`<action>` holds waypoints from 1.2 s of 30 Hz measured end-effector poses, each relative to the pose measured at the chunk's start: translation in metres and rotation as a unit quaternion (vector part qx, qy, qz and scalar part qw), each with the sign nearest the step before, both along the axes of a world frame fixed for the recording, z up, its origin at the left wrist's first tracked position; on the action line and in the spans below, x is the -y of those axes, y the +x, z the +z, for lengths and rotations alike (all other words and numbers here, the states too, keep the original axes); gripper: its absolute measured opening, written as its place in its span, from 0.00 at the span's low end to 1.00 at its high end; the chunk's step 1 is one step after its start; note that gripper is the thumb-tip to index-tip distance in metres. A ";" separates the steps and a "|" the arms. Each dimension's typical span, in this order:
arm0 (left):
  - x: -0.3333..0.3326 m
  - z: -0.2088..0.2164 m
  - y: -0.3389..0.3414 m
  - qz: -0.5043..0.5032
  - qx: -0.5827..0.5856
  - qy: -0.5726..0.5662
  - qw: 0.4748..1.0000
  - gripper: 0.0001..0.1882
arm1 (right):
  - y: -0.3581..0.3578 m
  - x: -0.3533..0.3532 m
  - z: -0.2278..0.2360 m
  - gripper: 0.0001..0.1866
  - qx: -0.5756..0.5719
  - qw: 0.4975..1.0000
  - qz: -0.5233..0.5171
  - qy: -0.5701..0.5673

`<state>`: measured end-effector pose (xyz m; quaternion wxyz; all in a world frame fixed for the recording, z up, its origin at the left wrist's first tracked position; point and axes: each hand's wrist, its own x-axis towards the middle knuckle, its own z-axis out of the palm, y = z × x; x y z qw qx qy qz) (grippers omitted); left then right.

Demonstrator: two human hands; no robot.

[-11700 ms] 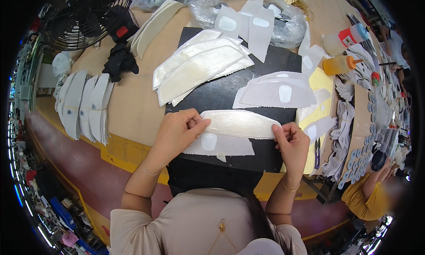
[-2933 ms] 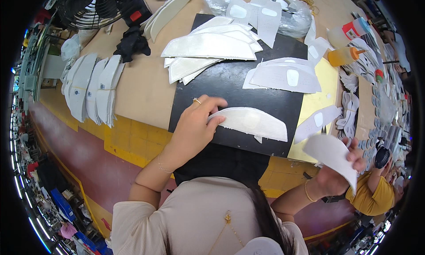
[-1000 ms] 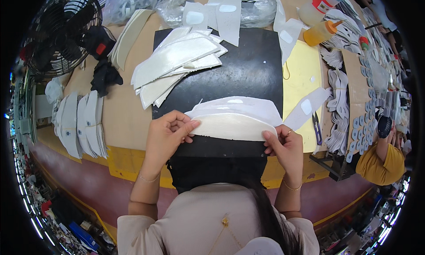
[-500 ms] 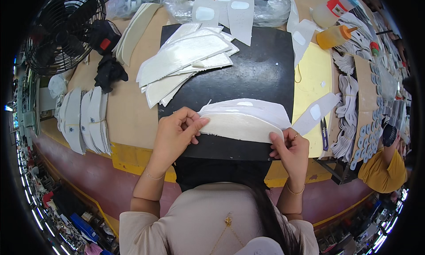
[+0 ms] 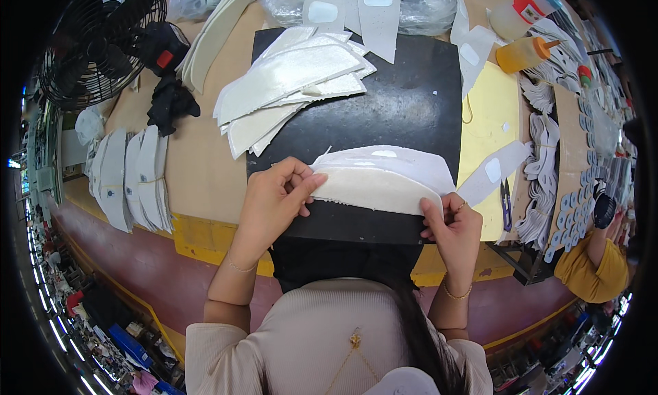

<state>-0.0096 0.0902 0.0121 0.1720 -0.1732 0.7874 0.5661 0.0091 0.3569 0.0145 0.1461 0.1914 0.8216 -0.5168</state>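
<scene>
A curved cream fabric piece (image 5: pixel 373 189) lies over a white fabric piece (image 5: pixel 411 161), whose far edge and pale patch show beyond it. Both are on the near part of a black mat (image 5: pixel 404 93). At the left end, my left hand (image 5: pixel 279 193) pinches the cream piece between thumb and fingers. My right hand (image 5: pixel 452 224) grips the opposite end, thumb on top and fingers curled beneath. Farther back on the mat rests a fanned stack of cream fabric pieces (image 5: pixel 288 80).
Yellow sheet (image 5: pixel 488 121), purple-handled thread snips (image 5: pixel 506 206) and a patched white piece (image 5: pixel 495 170) lie to the right. Behind them stand a glue bottle (image 5: pixel 521 54) and a red-labelled bottle (image 5: pixel 514 18). At left are a black fan (image 5: pixel 99 42) and tied bundles (image 5: pixel 140 179). Another person's sleeve (image 5: pixel 589 268) shows far right.
The view has shifted slightly. Both hands keep their grip on the two ends of the cream fabric piece, which has barely moved.
</scene>
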 end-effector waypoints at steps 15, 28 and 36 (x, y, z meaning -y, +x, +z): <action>-0.005 -0.003 0.002 -0.028 -0.057 -0.072 0.995 0.11 | 0.002 0.006 0.003 0.14 0.000 1.000 -0.006 0.030; -0.037 -0.027 0.029 -0.301 -0.350 -0.353 0.814 0.38 | 0.016 0.032 0.000 0.40 -0.278 0.843 0.362 0.285; 0.003 -0.023 0.042 -0.323 -0.241 -0.474 0.783 0.43 | 0.032 -0.008 -0.017 0.42 -0.192 0.818 0.383 0.384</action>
